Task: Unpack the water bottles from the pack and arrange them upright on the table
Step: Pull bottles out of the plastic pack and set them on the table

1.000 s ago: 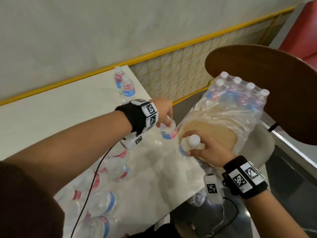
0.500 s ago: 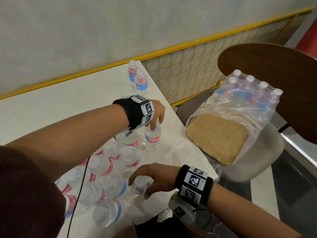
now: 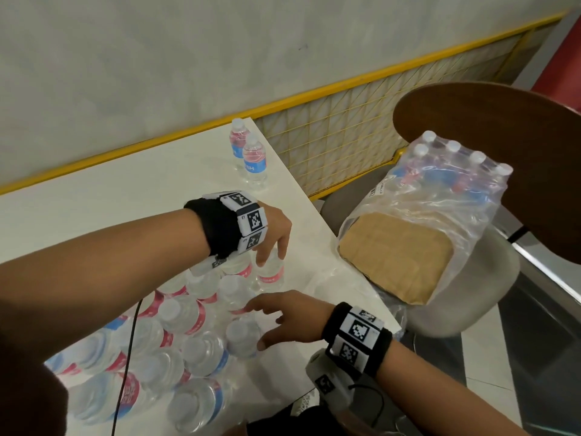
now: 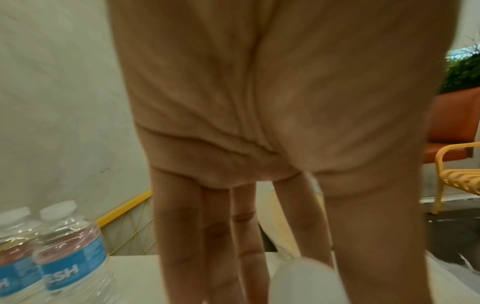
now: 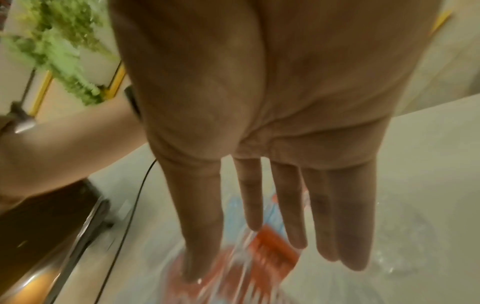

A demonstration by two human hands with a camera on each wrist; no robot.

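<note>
Left hand (image 3: 273,229) — fingertip pinch on bottle (image 3: 269,273)

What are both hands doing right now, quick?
Left hand: pinching a water bottle by its cap.
Right hand: open, holding nothing.

A brown wooden chair back (image 3: 503,146) stands right of a yellow mesh railing (image 3: 345,133); grey wall (image 3: 157,58) behind
</note>
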